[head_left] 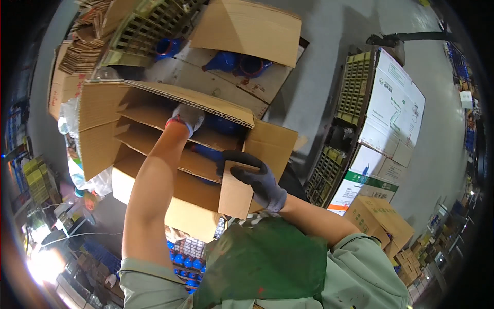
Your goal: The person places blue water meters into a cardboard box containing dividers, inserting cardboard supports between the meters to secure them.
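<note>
Grey concrete floor point(329, 67) spreads across the warehouse, with white and brown cartons point(396, 108) stacked on a plastic pallet point(355, 85) at the right and more brown boxes point(383, 219) near the lower right.

At the centre sits a big open cardboard box point(149, 195), its flaps raised, with cardboard dividers point(154, 136) splitting the inside into slots. The left hand point(186, 117), in a light glove with a red cuff, reaches deep into the box at its far edge, beneath the raised top flap point(170, 95); its fingers are hidden by the divider and flap, so whether they are apart or closed cannot be told. Just beside it, a blue part point(208, 152) shows in a slot.

The right hand point(254, 177), in a dark grey glove, grips the near right flap point(234, 193) of the box, fingers point(242, 158) curled over its top edge and clamped on the cardboard.

Beyond the far edge of the box lie more blue valve-like parts point(236, 64) on a wooden board point(221, 82), partly under another open carton point(247, 28), and an olive plastic crate point(149, 26) stands at the upper left. Small blue items point(188, 262) show below the box.
</note>
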A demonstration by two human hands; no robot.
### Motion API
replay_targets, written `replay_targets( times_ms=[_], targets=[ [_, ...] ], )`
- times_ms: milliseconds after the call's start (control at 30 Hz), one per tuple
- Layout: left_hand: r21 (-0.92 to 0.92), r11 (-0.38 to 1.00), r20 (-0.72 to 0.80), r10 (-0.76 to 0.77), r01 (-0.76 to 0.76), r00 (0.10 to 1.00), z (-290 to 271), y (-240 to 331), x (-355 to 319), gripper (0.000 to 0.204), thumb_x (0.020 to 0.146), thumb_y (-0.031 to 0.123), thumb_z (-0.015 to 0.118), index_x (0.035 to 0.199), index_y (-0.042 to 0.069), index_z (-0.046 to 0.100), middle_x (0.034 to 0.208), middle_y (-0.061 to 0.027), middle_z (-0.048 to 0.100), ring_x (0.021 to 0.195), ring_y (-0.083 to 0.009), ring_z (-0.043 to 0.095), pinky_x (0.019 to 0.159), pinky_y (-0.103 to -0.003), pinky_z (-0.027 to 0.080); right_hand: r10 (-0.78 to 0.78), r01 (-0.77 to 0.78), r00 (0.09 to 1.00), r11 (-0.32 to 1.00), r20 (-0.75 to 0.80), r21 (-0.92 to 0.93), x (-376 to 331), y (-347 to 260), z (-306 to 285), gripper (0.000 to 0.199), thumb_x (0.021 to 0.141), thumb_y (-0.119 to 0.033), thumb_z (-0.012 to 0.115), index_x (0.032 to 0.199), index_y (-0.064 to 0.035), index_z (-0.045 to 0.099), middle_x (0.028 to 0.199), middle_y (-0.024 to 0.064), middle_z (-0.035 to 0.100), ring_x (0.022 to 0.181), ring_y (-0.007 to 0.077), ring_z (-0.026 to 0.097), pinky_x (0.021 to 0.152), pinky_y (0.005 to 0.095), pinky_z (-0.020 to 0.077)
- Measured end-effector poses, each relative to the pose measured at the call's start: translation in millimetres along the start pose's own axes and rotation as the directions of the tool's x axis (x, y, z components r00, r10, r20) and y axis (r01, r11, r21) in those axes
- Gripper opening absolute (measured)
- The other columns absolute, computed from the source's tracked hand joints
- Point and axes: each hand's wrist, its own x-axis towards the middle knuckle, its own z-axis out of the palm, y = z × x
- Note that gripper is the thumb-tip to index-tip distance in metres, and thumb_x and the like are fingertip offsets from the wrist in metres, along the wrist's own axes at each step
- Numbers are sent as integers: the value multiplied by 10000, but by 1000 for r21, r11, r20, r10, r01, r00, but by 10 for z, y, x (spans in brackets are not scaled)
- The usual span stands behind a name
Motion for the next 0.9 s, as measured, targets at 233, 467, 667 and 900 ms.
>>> replay_targets(
  times_ms=[233,467,667,900],
  targets=[
    [-445,895,-188,-54,-36,981,-820,-17,-757,155,857,180,596,908,83,706,864,-150,702,813,-356,658,745,-441,516,-63,57,998,975,-21,-213,68,-85,-125,443,919,-138,651,1329,-7,544,1208,135,629,1093,229,618,954,360,506],
    [-94,922,414,-306,375,857,469,64,-1863,725,832,420,603,1450,83,428,1428,-194,490,1372,-353,388,1149,-473,279,90,-89,996,996,27,-22,245,214,-491,513,891,-128,684,1355,13,520,1192,184,653,1105,273,641,990,353,517],
    [-717,633,125,-295,292,947,1672,90,-1473,433,978,238,515,1387,94,513,1415,-109,534,1304,-283,478,1092,-378,379,16,-15,1000,973,5,-231,149,13,5,534,859,-138,708,1334,29,532,1212,203,641,1127,306,632,1011,395,508],
    [-452,776,270,-351,440,897,1126,452,-1492,364,998,298,520,1325,141,559,1250,-81,643,1135,-297,593,956,-393,461,-40,55,997,964,63,-260,179,12,-95,503,874,-115,684,1327,46,536,1174,180,664,1096,293,645,1022,408,488]
  ],
)
